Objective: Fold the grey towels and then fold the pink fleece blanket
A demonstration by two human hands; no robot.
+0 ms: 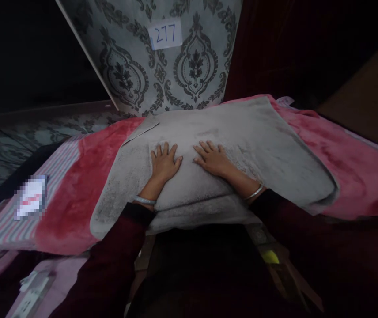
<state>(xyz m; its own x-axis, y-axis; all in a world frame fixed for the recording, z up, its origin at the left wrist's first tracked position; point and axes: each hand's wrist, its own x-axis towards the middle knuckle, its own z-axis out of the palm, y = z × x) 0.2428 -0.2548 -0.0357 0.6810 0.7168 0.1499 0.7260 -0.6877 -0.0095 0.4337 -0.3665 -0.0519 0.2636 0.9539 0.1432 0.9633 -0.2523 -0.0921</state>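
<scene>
A grey plush mat (189, 126) lies spread over a pink and red blanket (79, 194). Its far left corner is folded over, and a crease runs across it near the front edge. My left hand (164, 162) rests flat on the mat, left of the middle, with its fingers spread. To the right of it, my right hand (211, 159) also presses flat on the mat, fingers apart. Neither hand holds anything. A silvery bracelet circles each wrist.
Behind the mat stands a wall with patterned paper (195, 66), bearing a white label (165, 34) marked 277. A blurred white packet (32, 197) lies on the striped cloth (6, 229) at the left. A yellow object (270, 256) shows below the mat's front edge.
</scene>
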